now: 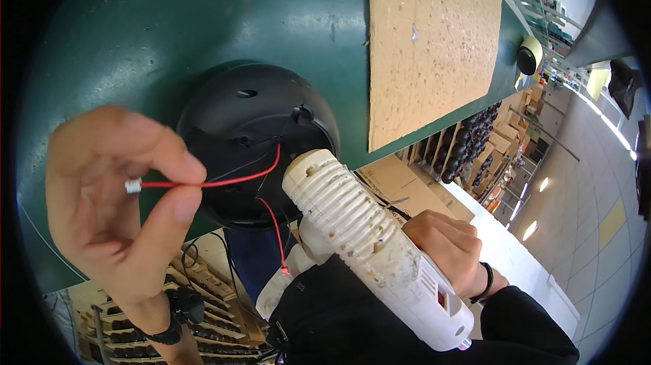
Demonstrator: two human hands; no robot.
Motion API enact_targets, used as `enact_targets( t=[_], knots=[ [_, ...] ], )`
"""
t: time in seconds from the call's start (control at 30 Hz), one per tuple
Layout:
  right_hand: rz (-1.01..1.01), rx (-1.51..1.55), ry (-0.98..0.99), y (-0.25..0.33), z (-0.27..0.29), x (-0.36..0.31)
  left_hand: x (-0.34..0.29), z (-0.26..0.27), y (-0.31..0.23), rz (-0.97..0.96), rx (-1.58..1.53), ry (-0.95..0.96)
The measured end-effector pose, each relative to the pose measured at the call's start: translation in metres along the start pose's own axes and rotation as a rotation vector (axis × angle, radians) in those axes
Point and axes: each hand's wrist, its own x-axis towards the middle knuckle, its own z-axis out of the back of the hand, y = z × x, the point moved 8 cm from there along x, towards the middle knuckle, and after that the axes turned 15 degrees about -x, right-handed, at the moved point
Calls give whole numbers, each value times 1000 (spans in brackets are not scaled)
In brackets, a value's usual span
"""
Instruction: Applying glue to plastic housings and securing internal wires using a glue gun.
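Observation:
A black helmet-like shell (pixel 230 104) rests at the near edge of the green bench, its dark hollow facing me. Two red wires come out of it. My left hand (pixel 125 205) pinches the longer red wire (pixel 237 180) between thumb and forefinger, and a small white connector (pixel 133 186) pokes out past the fingertips. The shorter red wire (pixel 273 224) hangs down over the rim with a small plug at its end. My right hand (pixel 444 250) is closed round a white heat gun (pixel 366 243), its grip mostly hidden. The ribbed nozzle end is close to the shell's opening and the wires.
On the green bench (pixel 169 19) a worn cardboard sheet (pixel 434 46) lies to the right of the shell. A round black-and-yellow object (pixel 527 60) sits near the far end. Cartons (pixel 400 178) stand below the edge; racks of dark round items (pixel 468 141) line the right side.

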Motion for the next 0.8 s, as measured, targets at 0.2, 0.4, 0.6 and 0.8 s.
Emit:
enact_targets(
  t=[0.2,0.4,0.6,0.8],
  knots=[
    [-4,-41,0,-1,0,0,-12,0,4,-43,-119,-68],
    [-7,5,78,-4,0,7,-20,-1,10,-38,-108,29],
    [-90,70,-15,-3,16,-1,-18,0,10,-35,-130,9],
    [-131,-13,189,13,26,14,-21,2,1,-20,267,84]
  ],
)
